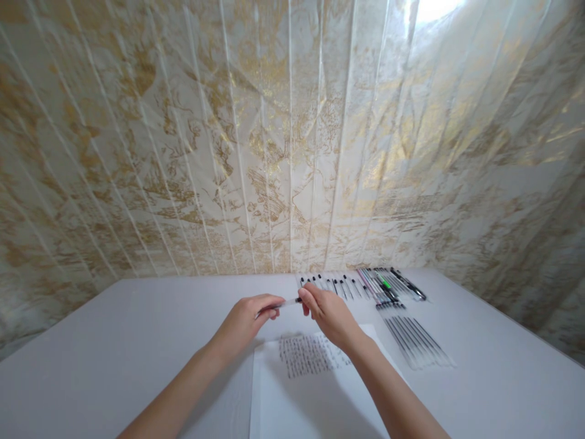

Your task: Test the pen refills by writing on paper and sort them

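Note:
In the head view, a slim clear pen point(289, 302) with a dark part near its right end is held level above the table. My left hand point(250, 312) is closed round its left end. The fingers of my right hand point(328, 310) pinch the dark end, so its tip is hidden. Below both hands lies a white sheet of paper point(292, 407) with rows of dark handwriting near its top; my right forearm covers part of it.
Behind my right hand, several thin sticks with black ends point(345, 286) lie in a loose row. A group of pens point(384, 288), one with a green part, lies farther right. Several thin dark rods point(418, 342) lie side by side nearer me. A gold-patterned curtain point(256, 152) hangs behind the white table point(114, 353).

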Demonstrator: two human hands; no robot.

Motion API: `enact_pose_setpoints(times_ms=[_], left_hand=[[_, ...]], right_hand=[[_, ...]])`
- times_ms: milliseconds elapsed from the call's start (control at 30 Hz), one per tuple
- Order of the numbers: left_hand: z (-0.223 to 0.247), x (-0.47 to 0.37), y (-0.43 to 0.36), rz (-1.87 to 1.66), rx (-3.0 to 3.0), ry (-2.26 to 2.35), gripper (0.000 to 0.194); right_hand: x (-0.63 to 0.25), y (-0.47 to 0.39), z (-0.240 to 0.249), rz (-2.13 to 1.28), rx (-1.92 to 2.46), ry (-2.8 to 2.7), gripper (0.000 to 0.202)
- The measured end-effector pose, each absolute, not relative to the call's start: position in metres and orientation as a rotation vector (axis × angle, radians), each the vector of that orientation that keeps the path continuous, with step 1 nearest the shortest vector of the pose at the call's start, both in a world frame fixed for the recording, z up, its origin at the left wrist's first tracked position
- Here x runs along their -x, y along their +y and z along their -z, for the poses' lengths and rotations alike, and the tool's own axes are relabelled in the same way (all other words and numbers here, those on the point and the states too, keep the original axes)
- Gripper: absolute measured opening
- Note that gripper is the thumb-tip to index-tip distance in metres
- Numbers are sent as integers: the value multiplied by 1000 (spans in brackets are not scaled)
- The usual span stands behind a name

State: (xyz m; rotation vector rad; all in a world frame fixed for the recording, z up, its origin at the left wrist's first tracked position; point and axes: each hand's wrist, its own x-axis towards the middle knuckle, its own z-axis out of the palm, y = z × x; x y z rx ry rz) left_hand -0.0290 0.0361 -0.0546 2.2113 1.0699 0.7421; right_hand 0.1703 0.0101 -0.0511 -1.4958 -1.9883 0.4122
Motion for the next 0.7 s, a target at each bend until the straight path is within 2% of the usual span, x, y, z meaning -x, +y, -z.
enact_pose_setpoints(times_ms=[67, 133, 333, 400, 567, 700], left_hand=[[56, 29, 36, -744, -2200, 1071, 29], [58, 29, 36, -753, -2191, 1056, 29], [63, 26, 35, -755, -2210, 1015, 29], [63, 26, 35, -750, -2200, 1023, 29], [64, 28, 37, -748, -2215, 1043, 29], [64, 27, 37, -747, -2231, 1027, 30]], right_hand=[[-171, 10, 53, -360, 1437, -2008, 27], [-169, 12, 58, -302, 1437, -2021, 22], [-165, 18, 66, -237, 1628, -1937, 46], [-168, 16, 62, -266, 1609, -1949, 45], [-170, 13, 56, -360, 1487, -2033, 24], [-168, 14, 58, -320, 1603, -1979, 43]])
